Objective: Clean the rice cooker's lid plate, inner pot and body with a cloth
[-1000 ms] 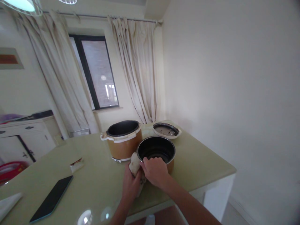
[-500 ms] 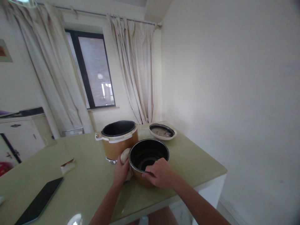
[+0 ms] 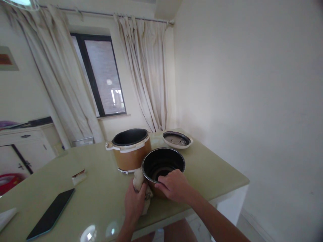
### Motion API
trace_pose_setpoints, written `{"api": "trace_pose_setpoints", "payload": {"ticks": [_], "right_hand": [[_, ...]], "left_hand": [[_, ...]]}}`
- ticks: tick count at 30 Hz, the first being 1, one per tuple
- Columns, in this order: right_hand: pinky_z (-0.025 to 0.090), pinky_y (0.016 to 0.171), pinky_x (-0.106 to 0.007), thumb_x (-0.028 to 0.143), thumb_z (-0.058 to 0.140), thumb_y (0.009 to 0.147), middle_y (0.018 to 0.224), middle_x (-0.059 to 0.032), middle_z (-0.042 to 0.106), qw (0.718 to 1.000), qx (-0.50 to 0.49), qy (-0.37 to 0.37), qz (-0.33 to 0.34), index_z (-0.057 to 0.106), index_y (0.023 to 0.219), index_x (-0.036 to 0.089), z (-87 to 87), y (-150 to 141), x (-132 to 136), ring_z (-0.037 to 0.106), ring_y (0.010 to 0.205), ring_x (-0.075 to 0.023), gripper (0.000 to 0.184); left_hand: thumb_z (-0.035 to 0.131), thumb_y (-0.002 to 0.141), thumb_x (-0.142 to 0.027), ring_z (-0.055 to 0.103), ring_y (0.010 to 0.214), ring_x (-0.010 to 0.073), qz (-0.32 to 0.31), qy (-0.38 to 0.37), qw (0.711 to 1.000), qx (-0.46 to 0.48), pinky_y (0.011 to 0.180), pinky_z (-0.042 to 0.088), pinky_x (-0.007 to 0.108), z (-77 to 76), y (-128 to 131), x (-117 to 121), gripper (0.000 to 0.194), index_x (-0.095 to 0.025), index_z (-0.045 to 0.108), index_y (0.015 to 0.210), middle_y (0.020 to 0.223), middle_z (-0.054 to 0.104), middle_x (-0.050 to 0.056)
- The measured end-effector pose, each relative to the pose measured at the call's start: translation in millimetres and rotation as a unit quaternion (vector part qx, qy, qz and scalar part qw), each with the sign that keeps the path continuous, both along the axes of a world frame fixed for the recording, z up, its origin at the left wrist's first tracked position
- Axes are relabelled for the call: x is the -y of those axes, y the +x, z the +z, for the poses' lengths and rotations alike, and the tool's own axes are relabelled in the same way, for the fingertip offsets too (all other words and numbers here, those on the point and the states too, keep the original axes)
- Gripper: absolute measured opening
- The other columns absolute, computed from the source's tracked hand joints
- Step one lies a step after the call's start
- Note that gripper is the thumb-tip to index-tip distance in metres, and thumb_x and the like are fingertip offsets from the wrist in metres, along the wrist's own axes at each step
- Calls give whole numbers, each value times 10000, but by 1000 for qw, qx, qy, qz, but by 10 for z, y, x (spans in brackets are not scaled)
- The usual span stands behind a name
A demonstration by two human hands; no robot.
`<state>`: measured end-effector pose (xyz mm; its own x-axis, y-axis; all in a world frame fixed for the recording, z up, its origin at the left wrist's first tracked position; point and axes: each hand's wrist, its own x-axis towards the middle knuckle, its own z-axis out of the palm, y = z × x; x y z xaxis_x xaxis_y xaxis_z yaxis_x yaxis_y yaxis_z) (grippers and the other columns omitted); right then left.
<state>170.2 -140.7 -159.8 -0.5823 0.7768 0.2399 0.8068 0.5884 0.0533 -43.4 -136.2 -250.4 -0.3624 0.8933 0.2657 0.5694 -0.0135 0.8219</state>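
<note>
A round inner pot (image 3: 164, 164) with a dark inside and copper-coloured outside stands on the green table (image 3: 101, 191). My right hand (image 3: 174, 185) grips its near rim, fingers curled over the edge. My left hand (image 3: 135, 201) is closed on a pale cloth (image 3: 138, 176) pressed against the pot's left outer wall. Just behind stands the brown cooker body (image 3: 131, 151) with a cream rim, open at the top. Its lid (image 3: 177, 139) lies upside down further back to the right.
A dark phone (image 3: 50, 215) lies on the table at the near left, with a small wrapped packet (image 3: 79, 176) behind it. A white cabinet (image 3: 25, 148) stands at the left, curtains and a window behind. The table's right edge falls away near the wall.
The pot has tipped back from tilted toward me to nearly level. My left hand with the cloth slid down and nearer along the pot's side. The camera shifted slightly.
</note>
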Motion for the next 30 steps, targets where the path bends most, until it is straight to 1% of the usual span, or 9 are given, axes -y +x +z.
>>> {"api": "trace_pose_setpoints", "payload": {"ticks": [5, 9, 14, 16, 20, 24, 25, 28, 30], "right_hand": [[412, 669, -286, 550, 389, 1072, 850, -101, 791, 1000, -9, -5, -14, 742, 971, 209, 10, -44, 17, 751, 766, -241, 501], [424, 675, -287, 533, 404, 1068, 851, -102, 790, 1000, -18, -2, -22, 744, 964, 211, 8, -58, 17, 754, 775, -244, 479], [414, 656, -291, 526, 405, 1061, 830, -95, 789, 1000, -16, 8, -20, 743, 947, 225, 0, -56, 14, 749, 742, -246, 467], [416, 662, -290, 520, 407, 1059, 831, -94, 790, 1000, -17, 9, -20, 744, 946, 223, -3, -58, 17, 748, 742, -243, 463], [431, 692, -291, 498, 425, 1055, 855, -102, 796, 999, -20, 5, -31, 753, 962, 214, -13, -72, 14, 747, 762, -234, 443], [434, 692, -291, 583, 494, 1012, 874, -105, 801, 999, -17, 0, -29, 761, 967, 212, -31, -73, -12, 755, 794, -247, 459], [429, 687, -290, 601, 501, 1006, 873, -105, 801, 1000, -17, 1, -26, 763, 968, 212, -37, -67, -19, 756, 796, -249, 470], [399, 665, -285, 613, 496, 1007, 844, -95, 799, 1000, -20, 9, -17, 772, 950, 219, -60, -30, -30, 749, 775, -240, 485], [367, 646, -279, 611, 500, 1007, 813, -82, 796, 1000, -28, 10, -4, 780, 922, 227, -78, 9, -29, 737, 745, -222, 483]], "left_hand": [[603, 789, -543, 724, 969, 376, 10, 12, 1000, 1, 795, 527, 430, -63, 96, 190, 524, -207, 680, 1183, 1034, 778, 144], [643, 773, -539, 726, 956, 368, 6, 23, 1000, -1, 798, 542, 435, -90, 166, 288, 491, -236, 710, 1153, 1023, 780, 122], [675, 758, -516, 704, 1084, 368, -19, 59, 998, -5, 932, 543, 466, -131, 216, 361, 493, -239, 710, 1164, 1140, 763, 121], [681, 763, -505, 692, 1105, 361, -24, 65, 998, -6, 959, 537, 474, -142, 224, 363, 505, -239, 697, 1192, 1165, 740, 122], [653, 815, -506, 666, 1052, 338, -30, 86, 996, -13, 954, 539, 494, -157, 218, 266, 508, -196, 652, 1218, 1138, 663, 127], [597, 844, -495, 655, 1066, 334, 1, 106, 994, 11, 978, 528, 505, -171, 148, 58, 510, -171, 601, 1237, 1169, 633, 148], [596, 838, -487, 663, 1054, 331, -7, 102, 994, 23, 970, 533, 495, -168, 113, 6, 498, -175, 600, 1225, 1154, 649, 142], [609, 826, -478, 696, 1031, 311, -69, 86, 991, 75, 941, 554, 451, -136, -23, -128, 498, -187, 600, 1230, 1099, 719, 106], [612, 829, -489, 711, 1037, 301, -89, 81, 987, 106, 933, 562, 429, -104, -120, -210, 514, -183, 607, 1243, 1098, 747, 98]]}}
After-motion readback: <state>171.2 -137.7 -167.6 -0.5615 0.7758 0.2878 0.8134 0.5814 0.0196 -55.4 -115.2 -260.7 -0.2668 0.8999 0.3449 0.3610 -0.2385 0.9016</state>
